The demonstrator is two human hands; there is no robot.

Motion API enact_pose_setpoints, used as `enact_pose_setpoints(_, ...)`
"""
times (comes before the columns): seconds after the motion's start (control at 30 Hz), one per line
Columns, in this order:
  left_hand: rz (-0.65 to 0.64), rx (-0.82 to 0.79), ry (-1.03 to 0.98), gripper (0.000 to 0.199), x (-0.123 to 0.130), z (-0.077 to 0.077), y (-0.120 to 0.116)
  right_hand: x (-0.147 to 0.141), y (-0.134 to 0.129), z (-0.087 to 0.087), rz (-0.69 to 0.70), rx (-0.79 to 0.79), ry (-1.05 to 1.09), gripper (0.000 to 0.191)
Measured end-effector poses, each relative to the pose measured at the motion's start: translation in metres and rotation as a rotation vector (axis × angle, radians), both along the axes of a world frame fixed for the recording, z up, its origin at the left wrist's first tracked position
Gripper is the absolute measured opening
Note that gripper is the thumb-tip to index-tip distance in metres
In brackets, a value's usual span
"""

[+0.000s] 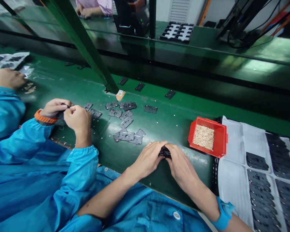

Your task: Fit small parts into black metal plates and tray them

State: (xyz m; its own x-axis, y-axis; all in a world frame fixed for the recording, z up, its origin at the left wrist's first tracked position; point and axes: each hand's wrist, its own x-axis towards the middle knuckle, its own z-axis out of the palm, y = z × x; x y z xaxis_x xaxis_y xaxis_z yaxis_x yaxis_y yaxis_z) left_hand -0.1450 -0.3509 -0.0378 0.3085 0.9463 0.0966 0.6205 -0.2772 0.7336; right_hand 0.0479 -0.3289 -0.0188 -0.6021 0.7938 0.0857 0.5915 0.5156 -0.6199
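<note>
Head view: left hand [148,160] and right hand [182,164] clasp black parts [164,152] near a red bin [220,138] (pale bits [203,137] inside).

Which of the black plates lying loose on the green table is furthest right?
The right-hand plate of the three spaced along the back; all the other loose ones lie further left.

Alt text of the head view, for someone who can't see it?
The left hand and right hand hold black parts over a green bench. Dark plates lie scattered to the left; right are a red bin of tan bits and a tray of black plates. Co-workers' hands are further left.
</note>
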Motion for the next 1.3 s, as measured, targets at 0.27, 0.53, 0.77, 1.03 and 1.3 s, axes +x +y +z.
enact_pose_setpoints(0.27,-0.047,-0.042,0.109,0.070,0.004,-0.001,-0.012,0.001,-0.021,-0.008,-0.083,0.053,-0.231,0.057)
enact_pose_setpoints(0.53,0.028,-0.082,-0.061,0.061,0.005,-0.022,-0.023,-0.031,-0.019,0.004,-0.255,-0.122,-0.281,0.035)
enact_pose_setpoints(0.77,0.239,-0.366,-0.426,0.051,0.016,0.001,-0.006,-0.001,-0.025,0.027,-0.458,-0.277,0.079,0.022)
enact_pose_setpoints(1.03,-0.213,-0.565,-0.504,0.033,0.105,0.077,0.065,0.073,-0.023,0.047,-0.719,-0.464,0.678,0.027)
enact_pose_setpoints(1.3,-0.696,-0.605,-0.211,0.023,0.250,0.115,0.148,0.172,-0.016,0.062,-0.870,-0.703,1.597,0.057)
